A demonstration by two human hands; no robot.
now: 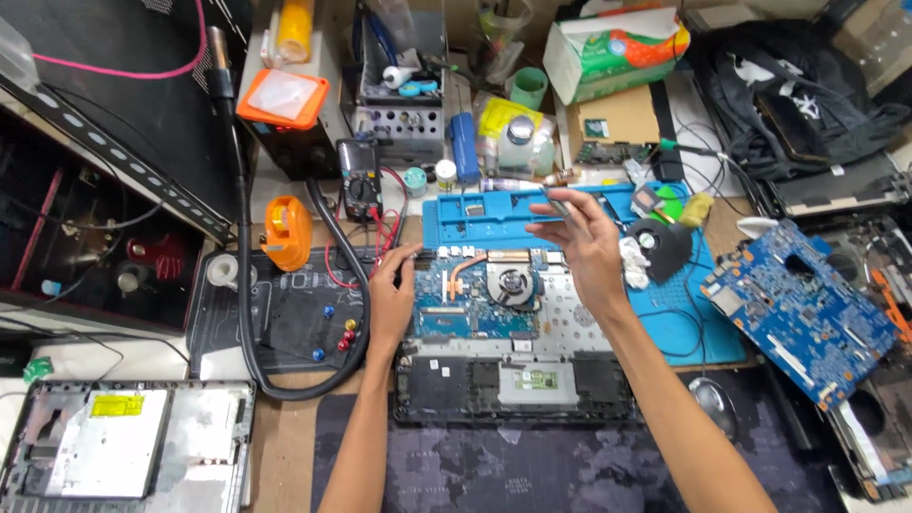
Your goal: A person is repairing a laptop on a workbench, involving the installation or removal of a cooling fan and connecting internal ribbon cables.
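An opened laptop base point(570, 328) lies on a blue work mat point(693, 323), its blue motherboard point(470, 294) with a copper heat pipe and round fan point(513, 283) exposed. My left hand point(391, 293) rests on the laptop's left edge, fingers touching the motherboard's upper left corner. My right hand point(581, 242) hovers above the fan and holds thin metal tweezers point(554, 198) between thumb and forefinger, with the other fingers spread.
A loose blue circuit board point(798, 309) lies at right beside a removed black fan point(660, 245). A multimeter point(361, 180), an orange tape dispenser point(286, 231), a thick black hose point(245, 285), small bottles and a tissue box point(617, 47) crowd the back. A laptop cover point(123, 442) sits bottom left.
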